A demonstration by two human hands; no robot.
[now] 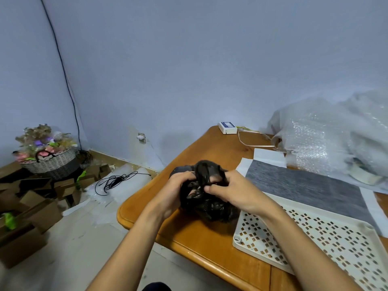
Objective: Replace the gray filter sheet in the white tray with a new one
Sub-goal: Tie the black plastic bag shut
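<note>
Just left of the white tray (236, 232), both hands work a crumpled black plastic bag (210, 204) that sits on the tabletop (199, 234). The left hand (178, 190) and right hand (233, 192) each have fingers (185, 175) curled into the bag's gathered neck, gripping it tight. Looks like tying it off, prob. w/ the old sheet inside, though the contents are hidden.

The tray looks empty: wood shows thru its diamond cut-outs. The gray filter sheet (298, 185) lies flat just beyond the tray's far edge, on white paper (268, 156), w/ bubble wrap (336, 133) further back.

Sheet is a flat rectangle, mottled dark gray, felt-like, w/ a faint seam or fold across it. I'd expect it to be v. light, soft and floppy, not slippery or fragile, but easy to crease. Best taken by two corners of one short edge, one per hand, so it hangs straight and drops square into the tray.
</note>
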